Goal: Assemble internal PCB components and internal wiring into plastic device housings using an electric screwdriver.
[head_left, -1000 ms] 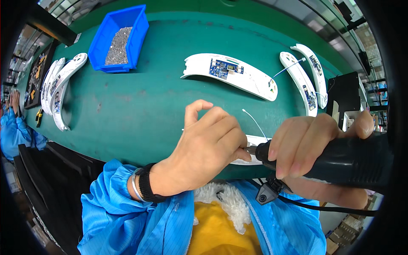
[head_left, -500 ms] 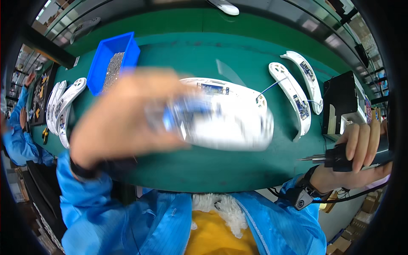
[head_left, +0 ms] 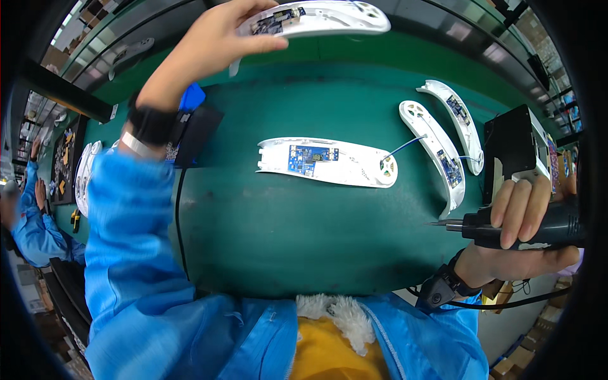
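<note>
Up at the table's far edge, my left hand [head_left: 223, 37] grips one end of a curved white plastic housing [head_left: 339, 19] with a dark circuit board in it. Below, on the green table [head_left: 304, 244], lies another white housing [head_left: 354, 168]. It carries a blue circuit board [head_left: 301, 159], and a blue wire [head_left: 406, 144] runs from its right end to a curved white housing [head_left: 432, 142] at the right. My right hand [head_left: 516, 218] is wrapped around a black electric screwdriver [head_left: 491, 229]. Its bit points left, above the table and apart from the housings.
My left arm partly hides a blue bin [head_left: 192, 97]. Several white housings [head_left: 82, 180] stand at the left edge, and one more curved housing [head_left: 461, 120] lies far right. A black box [head_left: 514, 142] sits beyond the screwdriver. At far left, a person in blue sleeves [head_left: 41, 231] works.
My left hand has moved from mid-table to the far edge, carrying its housing. This uncovers the housing lying on the table. My right hand still holds the screwdriver, moved slightly left.
</note>
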Tool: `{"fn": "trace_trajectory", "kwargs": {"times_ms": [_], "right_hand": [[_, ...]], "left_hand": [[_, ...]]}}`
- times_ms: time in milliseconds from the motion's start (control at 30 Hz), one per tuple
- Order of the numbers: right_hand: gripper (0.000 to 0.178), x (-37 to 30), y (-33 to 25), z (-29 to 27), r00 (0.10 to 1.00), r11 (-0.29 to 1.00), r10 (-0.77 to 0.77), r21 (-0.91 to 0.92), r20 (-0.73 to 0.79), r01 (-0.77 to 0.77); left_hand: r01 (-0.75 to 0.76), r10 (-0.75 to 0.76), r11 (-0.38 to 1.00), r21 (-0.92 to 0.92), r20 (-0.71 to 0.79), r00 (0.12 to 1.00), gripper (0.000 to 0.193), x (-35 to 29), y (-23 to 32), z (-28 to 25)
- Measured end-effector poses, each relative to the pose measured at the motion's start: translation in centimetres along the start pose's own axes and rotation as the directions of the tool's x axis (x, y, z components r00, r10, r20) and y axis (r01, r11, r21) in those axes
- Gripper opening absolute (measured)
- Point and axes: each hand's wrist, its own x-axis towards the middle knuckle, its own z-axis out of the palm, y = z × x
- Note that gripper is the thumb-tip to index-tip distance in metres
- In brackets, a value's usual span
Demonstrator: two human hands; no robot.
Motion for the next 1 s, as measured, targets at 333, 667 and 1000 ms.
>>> {"fn": "trace_trajectory", "kwargs": {"times_ms": [333,667,1000], "right_hand": [[0.067,0.8,0.1,-1.6,0.996,0.996,0.043,0.078,0.075,-0.049],[0.069,0.3,0.4,-0.3,0.998,0.997,0.039,0.063,0.046,-0.042],[0.066,-1.2,2.2,2.7,0.990,0.984,0.129,0.115,0.053,-0.134]], "left_hand": [[0.142,-0.143,0.989,0.034,0.416,0.898,0.055,-18.0,11.0,6.6],[0.028,-0.092,0.973,0.230,0.276,0.957,0.068,-8.4,5.0,6.2],[-0.146,0.085,0.794,0.591,0.130,0.988,0.040,5.0,-4.5,-0.8]]}}
